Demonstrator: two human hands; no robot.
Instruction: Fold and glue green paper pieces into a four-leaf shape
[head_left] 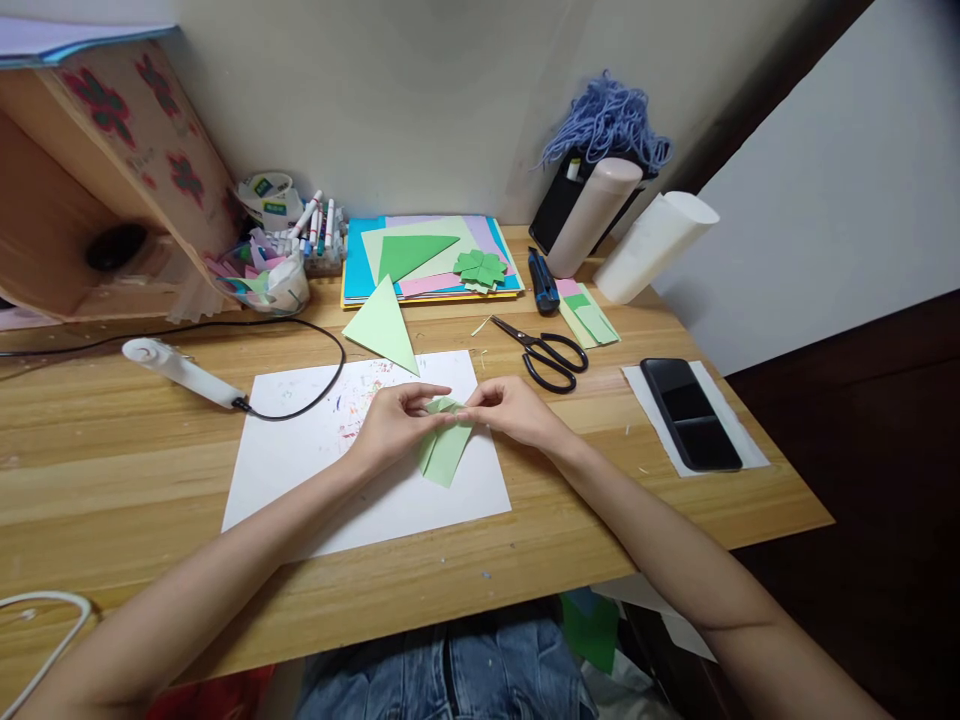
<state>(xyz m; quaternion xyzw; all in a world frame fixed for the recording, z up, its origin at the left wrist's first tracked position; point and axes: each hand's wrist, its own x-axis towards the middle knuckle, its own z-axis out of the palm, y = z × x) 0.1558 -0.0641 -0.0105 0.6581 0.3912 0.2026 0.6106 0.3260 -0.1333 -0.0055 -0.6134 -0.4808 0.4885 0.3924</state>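
A folded piece of light green paper [445,452] lies on a white sheet [315,470] in the middle of the wooden desk [525,560]. My left hand [397,422] pinches its upper left part, fingers closed on the fold. My right hand [510,410] pinches the upper right part from the other side. Both sets of fingertips meet at the top of the paper. The lower end of the paper rests flat on the white sheet.
A light green paper triangle [384,325], black scissors [551,355], a blue cutter [541,280] and a stack of coloured paper [427,260] with a green clover lie behind. A phone [690,412] lies right; a white corded tool [180,370] and markers [319,225] sit left.
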